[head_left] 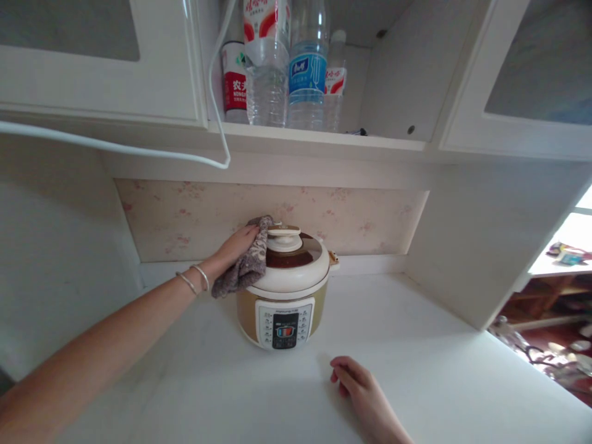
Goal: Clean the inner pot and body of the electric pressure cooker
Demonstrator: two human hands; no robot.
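Note:
A white and gold electric pressure cooker (287, 282) stands upright on the white counter (194, 382), its control panel facing me. My left hand (238, 243), with two bangles at the wrist, grips a patterned brown-grey cloth (247, 265). The cloth lies against the left side of the cooker's lid, beside the lid handle (283, 232), and part of it hangs down over the rim. My left fingertips are partly hidden by the cloth. In front of the cooker, to its right, my right hand (354, 376) is at the counter with loosely curled fingers and nothing visible in them.
Overhead, an open cabinet shelf (383, 140) holds several plastic bottles (308, 80). A white cable (152, 153) hangs in front of the cabinet at the left. White panels flank the counter, and a flowered backsplash (208, 216) lies behind the cooker.

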